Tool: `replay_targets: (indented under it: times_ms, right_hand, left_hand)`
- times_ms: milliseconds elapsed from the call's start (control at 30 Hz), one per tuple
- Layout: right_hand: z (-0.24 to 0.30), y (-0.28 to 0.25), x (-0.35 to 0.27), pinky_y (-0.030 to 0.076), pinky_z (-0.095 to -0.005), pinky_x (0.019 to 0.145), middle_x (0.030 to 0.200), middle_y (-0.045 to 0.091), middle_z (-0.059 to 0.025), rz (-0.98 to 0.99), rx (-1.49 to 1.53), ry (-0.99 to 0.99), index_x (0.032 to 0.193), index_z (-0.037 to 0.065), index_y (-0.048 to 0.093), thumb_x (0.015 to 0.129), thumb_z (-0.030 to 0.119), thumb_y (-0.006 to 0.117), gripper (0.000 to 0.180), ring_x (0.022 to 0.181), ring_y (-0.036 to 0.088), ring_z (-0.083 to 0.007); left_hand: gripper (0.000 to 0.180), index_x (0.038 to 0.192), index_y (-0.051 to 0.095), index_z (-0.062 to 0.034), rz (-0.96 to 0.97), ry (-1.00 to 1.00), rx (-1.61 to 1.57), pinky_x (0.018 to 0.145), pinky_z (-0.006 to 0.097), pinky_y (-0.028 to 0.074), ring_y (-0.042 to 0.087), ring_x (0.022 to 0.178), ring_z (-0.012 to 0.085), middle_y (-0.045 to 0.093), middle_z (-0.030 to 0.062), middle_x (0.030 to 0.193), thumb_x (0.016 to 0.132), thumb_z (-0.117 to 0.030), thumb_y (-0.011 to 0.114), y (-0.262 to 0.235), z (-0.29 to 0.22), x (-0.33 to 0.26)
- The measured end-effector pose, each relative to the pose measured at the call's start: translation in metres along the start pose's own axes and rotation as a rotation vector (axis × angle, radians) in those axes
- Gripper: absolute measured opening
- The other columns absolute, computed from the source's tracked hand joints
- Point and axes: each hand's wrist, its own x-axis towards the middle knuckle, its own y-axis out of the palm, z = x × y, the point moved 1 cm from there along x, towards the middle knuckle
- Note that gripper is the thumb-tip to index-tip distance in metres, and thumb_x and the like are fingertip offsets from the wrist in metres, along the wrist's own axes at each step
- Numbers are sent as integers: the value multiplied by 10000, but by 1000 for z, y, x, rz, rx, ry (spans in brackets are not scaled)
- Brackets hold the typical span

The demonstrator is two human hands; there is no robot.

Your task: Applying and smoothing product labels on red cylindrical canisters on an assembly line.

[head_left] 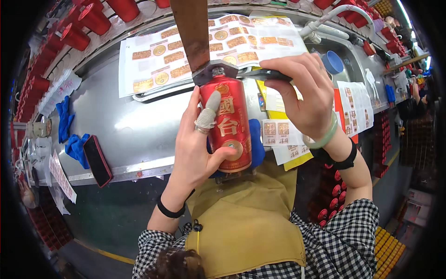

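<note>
Left hand (197, 149) grip closed around red bottle (227, 123) at worktop's (134, 125) near edge; right hand (304, 90) grips clamp handle (265, 74); front labels applied, cap unfinished.

The bottle (226, 123) lay at the near edge of the metal table (134, 125), its neck under a bracket (214, 70), with the left hand (197, 144) on its left side and the right hand (306, 93) just right of its neck. Behind the bottle lay a sheet of labels (153, 60); right of it lay smaller label sheets (278, 132). Well left of the bottle, a phone (97, 160) rested beside a cloth (75, 148).
</note>
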Motion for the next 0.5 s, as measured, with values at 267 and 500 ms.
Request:
replay_targets:
  times_ms: [267,500]
  right_hand:
    - [-2,-10,-1,512,-388,781,924,715,-90,-3,91,186,1137,65,735,841,61,805,304,837,664,-291]
    - [7,4,9,516,-386,799,916,736,-94,-26,172,237,1126,58,750,821,64,820,313,841,682,-274]
  left_hand:
    - [904,1510,585,-234,86,93,508,971,484,547,565,1224,475,424,328,1473,708,-512,895,-3,-27,27]
    - [891,1497,585,-124,-36,68,349,940,474,547,640,1087,415,511,268,1398,716,-393,920,-3,-12,26]
